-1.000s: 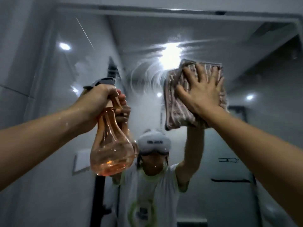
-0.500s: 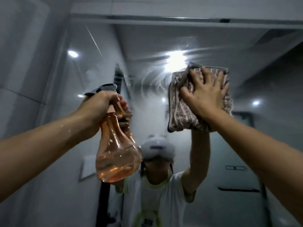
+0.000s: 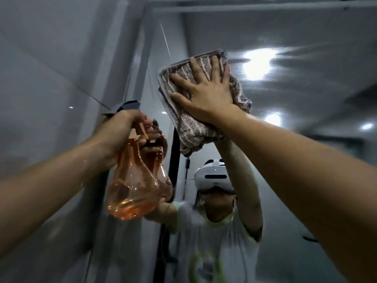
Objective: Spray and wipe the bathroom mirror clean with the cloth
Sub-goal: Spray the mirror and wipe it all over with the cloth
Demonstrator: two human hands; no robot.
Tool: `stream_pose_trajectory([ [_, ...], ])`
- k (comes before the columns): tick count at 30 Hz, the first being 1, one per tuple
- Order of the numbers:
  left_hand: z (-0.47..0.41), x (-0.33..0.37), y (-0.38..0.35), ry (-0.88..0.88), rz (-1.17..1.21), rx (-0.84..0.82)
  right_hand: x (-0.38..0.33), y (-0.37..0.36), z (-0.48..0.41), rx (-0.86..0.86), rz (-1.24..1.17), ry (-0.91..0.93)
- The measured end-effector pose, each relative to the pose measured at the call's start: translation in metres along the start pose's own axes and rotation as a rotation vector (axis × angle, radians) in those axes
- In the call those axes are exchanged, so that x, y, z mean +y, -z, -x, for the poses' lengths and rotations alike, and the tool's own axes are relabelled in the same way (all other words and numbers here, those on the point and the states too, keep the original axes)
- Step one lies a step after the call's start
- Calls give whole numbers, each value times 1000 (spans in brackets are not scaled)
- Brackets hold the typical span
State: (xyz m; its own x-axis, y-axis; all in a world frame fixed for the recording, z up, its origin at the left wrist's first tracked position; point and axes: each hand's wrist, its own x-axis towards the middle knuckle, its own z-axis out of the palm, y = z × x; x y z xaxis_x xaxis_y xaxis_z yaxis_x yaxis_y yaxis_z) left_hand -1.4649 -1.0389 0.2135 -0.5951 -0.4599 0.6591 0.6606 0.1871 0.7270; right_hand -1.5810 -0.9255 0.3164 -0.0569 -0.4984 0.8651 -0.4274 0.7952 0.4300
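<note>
The right hand [image 3: 206, 94] lies flat on the cloth [image 3: 195, 127], high on the mirror [image 3: 295, 99]. The left hand [image 3: 120, 129] holds the spray bottle [image 3: 130, 186], lower and left of the cloth.

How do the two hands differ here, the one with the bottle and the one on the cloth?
The left hand curls its fingers round the neck of the orange spray bottle; the right hand lies flat, fingers spread, on the striped cloth. The right hand presses its cloth against the mirror; the left hand merely holds its bottle up. The right hand is raised higher than the left hand. Both are bare.
</note>
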Motion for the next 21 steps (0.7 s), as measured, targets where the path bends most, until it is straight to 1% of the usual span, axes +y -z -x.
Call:
stream_pose_trajectory([
  [3,1,3,-10,-10,-59,4,3,0,2,6,-3,2],
  [6,2,7,-25,-18,-48,8,14,2,6,13,-11,7],
  [10,13,14,-56,-37,9,-71,49,8,21,22,-7,-12],
  [12,22,14,-77,-44,26,-98,83,14,36,45,-8,-73],
  [14,30,13,-106,-56,2,-88,127,20,58,66,-7,-151],
  [18,46,14,-182,-68,8,-99,225,33,121,46,23,-280],
  [21,61,16,-239,-61,82,-167,285,39,162,46,11,-347],
])
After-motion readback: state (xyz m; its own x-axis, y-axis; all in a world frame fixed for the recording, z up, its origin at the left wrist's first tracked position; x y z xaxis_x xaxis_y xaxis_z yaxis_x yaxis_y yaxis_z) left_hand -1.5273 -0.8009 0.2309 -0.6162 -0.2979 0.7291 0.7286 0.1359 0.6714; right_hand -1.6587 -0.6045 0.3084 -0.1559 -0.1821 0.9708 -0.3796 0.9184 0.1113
